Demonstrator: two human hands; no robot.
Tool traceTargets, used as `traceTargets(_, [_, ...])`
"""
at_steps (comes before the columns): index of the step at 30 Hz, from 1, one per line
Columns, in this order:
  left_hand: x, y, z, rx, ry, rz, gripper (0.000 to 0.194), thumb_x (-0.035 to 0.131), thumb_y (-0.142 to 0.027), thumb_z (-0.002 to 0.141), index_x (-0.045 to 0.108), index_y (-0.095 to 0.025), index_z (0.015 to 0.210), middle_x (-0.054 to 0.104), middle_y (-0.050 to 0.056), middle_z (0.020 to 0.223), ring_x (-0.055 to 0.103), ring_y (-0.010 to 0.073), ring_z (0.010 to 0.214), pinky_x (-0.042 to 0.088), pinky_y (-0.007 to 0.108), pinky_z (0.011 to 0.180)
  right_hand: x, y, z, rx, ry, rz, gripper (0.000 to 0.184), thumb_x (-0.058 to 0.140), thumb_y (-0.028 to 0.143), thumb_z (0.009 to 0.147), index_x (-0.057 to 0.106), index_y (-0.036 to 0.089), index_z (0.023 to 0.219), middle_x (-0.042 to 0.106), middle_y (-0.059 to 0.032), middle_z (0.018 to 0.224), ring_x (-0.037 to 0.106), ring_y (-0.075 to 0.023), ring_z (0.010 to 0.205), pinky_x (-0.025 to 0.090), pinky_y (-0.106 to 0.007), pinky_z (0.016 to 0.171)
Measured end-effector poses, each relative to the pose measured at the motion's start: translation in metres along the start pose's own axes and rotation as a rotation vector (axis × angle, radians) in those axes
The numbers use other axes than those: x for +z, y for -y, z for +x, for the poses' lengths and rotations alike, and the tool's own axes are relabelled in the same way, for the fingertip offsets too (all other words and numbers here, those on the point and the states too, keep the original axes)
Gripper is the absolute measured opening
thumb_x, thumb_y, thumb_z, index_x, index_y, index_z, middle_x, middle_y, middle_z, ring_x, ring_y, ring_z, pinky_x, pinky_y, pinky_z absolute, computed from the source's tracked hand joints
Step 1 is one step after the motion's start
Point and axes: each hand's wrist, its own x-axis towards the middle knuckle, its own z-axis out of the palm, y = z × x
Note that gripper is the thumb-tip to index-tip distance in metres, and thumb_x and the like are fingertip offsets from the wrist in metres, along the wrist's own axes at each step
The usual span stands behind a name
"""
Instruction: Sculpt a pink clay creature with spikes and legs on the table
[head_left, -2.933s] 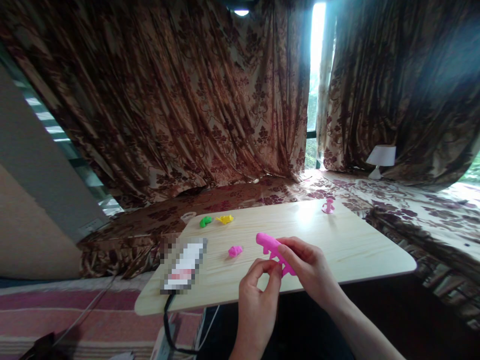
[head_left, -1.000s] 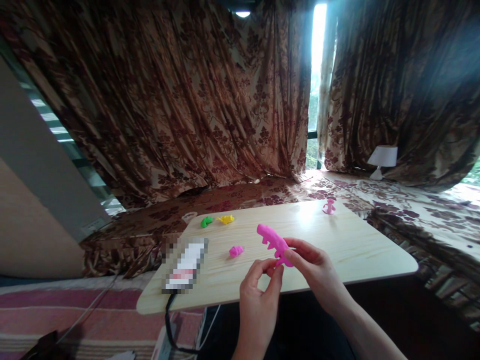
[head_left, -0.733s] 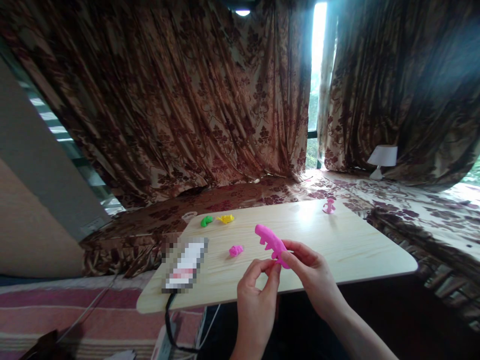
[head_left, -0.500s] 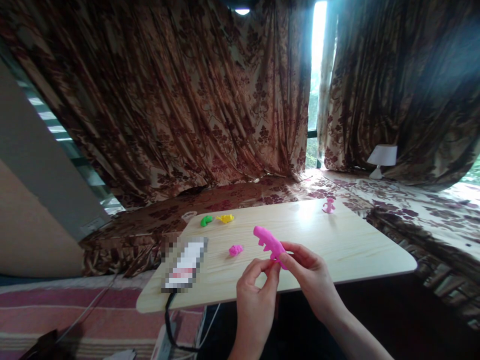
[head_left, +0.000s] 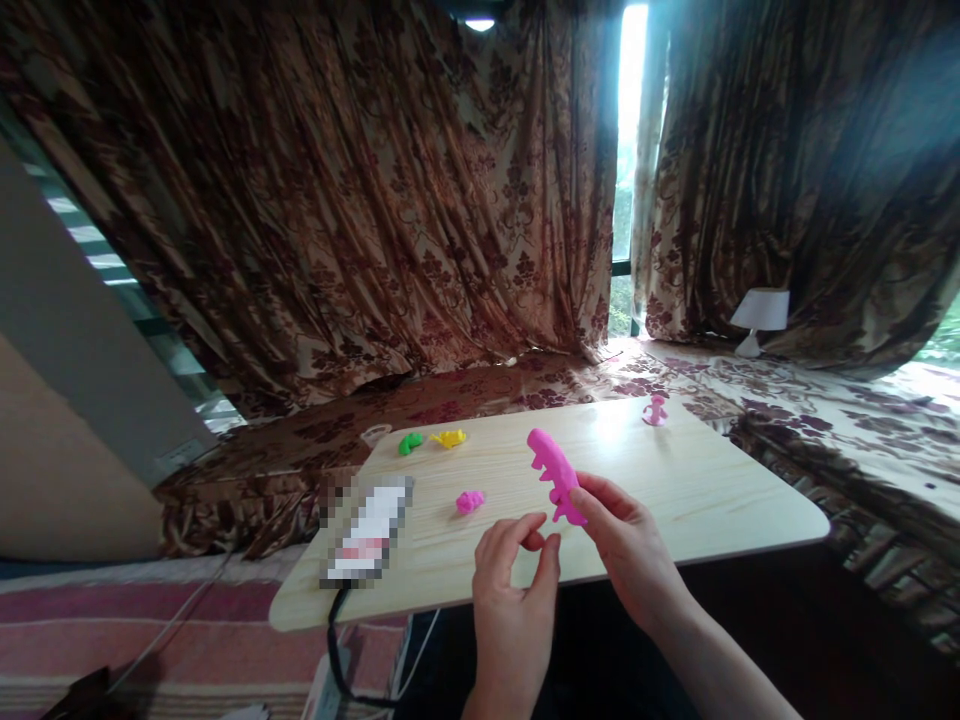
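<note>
Between the thumb and fingers of my right hand [head_left: 628, 530] is a long pink clay-like piece [head_left: 555, 475], curved, with several small stubs along its left side. It is held tilted above the near part of the table. Just left of its lower end, my left hand [head_left: 514, 585] is apart from it, thumb and forefinger parted with nothing visible between them. A small lumpy pink piece [head_left: 470, 502] lies on the table beyond my left hand. Farther back are a green piece [head_left: 410, 443] and a yellow piece [head_left: 450, 439].
The pale wooden table [head_left: 712, 500] has rounded corners. A pink figure [head_left: 655, 410] stands at its far right. A blurred-out flat object [head_left: 369, 530] with a black strap lies at left. Beyond are a patterned ledge, a white lamp [head_left: 759, 318] and curtains [head_left: 450, 200].
My left thumb and forefinger have come off the pink piece and parted. My right hand has moved the piece slightly right and turned it more upright.
</note>
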Motion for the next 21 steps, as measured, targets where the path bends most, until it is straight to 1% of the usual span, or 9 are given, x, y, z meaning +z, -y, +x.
traceTargets(4, [0.0024,0.0026,-0.0002,0.115,-0.041,0.063,0.016,0.061,-0.02,0.079,0.064,-0.024,0.094,0.065,0.001,0.084,0.06,0.0185,0.085,0.044,0.035,0.086,0.0033,-0.0019,-0.0021,0.025,0.023,0.045,0.024,0.066,0.03,0.08,0.069,0.021,0.102,0.07,-0.0042,0.09,0.058,-0.0179,0.085,0.041,-0.033,0.085])
traceTargets(8, [0.0018,0.0023,0.0025,0.209,-0.057,0.121,0.015,0.061,-0.016,0.079,0.064,-0.024,0.092,0.067,0.001,0.087,0.06,0.0196,0.092,0.039,0.039,0.093,0.006,-0.0011,-0.0029,0.043,0.024,0.05,0.024,0.068,0.032,0.079,0.07,0.02,0.099,0.07,-0.004,0.089,0.059,-0.0181,0.084,0.041,-0.033,0.085])
traceTargets(14, [0.0001,0.0007,0.0057,0.308,-0.07,0.144,0.018,0.061,-0.013,0.078,0.063,-0.023,0.092,0.067,-0.001,0.079,0.062,0.0157,0.074,0.036,0.043,0.098,0.0072,0.0024,-0.0033,0.038,0.009,-0.001,0.026,0.069,0.035,0.077,0.071,0.02,0.098,0.071,-0.0028,0.085,0.06,-0.0187,0.082,0.043,-0.031,0.08])
traceTargets(17, [0.0001,0.0022,0.0059,0.348,-0.079,0.162,0.022,0.062,-0.012,0.076,0.063,-0.023,0.096,0.068,0.0,0.08,0.062,0.0158,0.074,0.035,0.043,0.099,0.0076,0.0033,-0.0035,0.029,0.007,-0.029,0.026,0.069,0.035,0.076,0.071,0.02,0.098,0.07,-0.0026,0.083,0.059,-0.019,0.081,0.043,-0.031,0.079])
traceTargets(21, [0.0001,0.0038,0.0057,0.356,-0.063,0.165,0.023,0.062,-0.011,0.076,0.065,-0.024,0.095,0.069,0.0,0.08,0.062,0.0157,0.072,0.034,0.044,0.101,0.0083,0.0028,-0.0036,0.031,0.0,-0.039,0.025,0.07,0.036,0.076,0.072,0.02,0.095,0.07,-0.0024,0.082,0.059,-0.0188,0.08,0.044,-0.031,0.078])
